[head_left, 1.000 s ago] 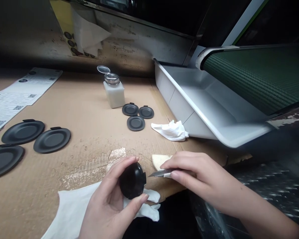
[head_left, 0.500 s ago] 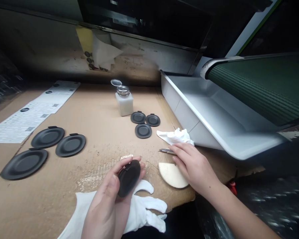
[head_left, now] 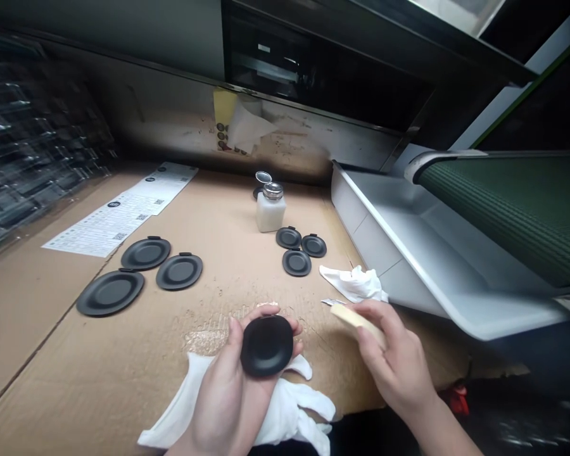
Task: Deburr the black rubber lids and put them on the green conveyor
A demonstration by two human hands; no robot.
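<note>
Knife [head_left: 332,302] set down, right fingers [head_left: 371,352] now pinch the pale pad [head_left: 354,321], a tool change; left fingers [head_left: 234,345] cradle the black lid [head_left: 267,347].

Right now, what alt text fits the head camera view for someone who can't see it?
A person's left hand holds a small black disc; the right hand holds a cream pad over cardboard. Beyond are two trios of similar discs, a square bottle and a gray tray.
</note>
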